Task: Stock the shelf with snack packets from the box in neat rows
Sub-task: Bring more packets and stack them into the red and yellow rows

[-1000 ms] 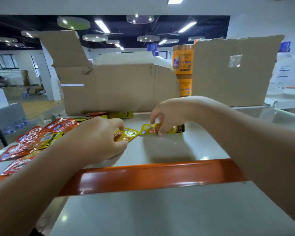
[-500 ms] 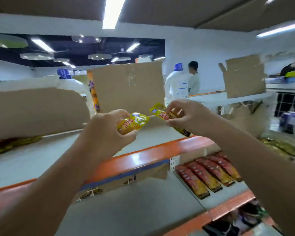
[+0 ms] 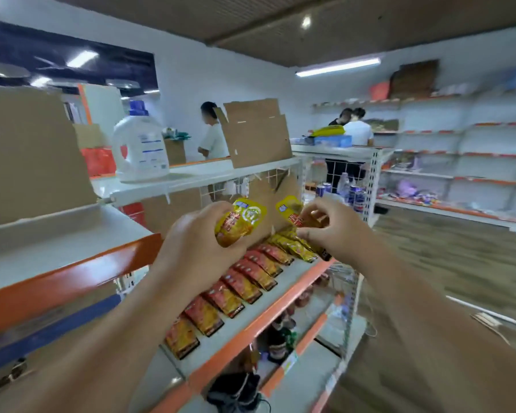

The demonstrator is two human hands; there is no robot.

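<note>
In the head view, my left hand [image 3: 197,242] curls its fingers round one yellow packet [image 3: 240,222] and my right hand [image 3: 337,231] pinches a second packet [image 3: 294,214], both above the far end of the row [image 3: 242,284] on the shelf [image 3: 265,320], where I judge a loose pinch could drop one and skew it.

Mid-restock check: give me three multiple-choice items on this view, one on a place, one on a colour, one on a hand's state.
1. Where does the row of red packets lie? A) on the floor B) on the lower shelf C) inside a box
2. The cap of the white bottle is: A) blue B) red C) green
3. The left hand: A) is open and empty B) presses a red packet C) grips a yellow packet
Answers: 1B, they line the lower shelf; 2A, the cap is blue; 3C, its fingers curl round the packet.
</note>
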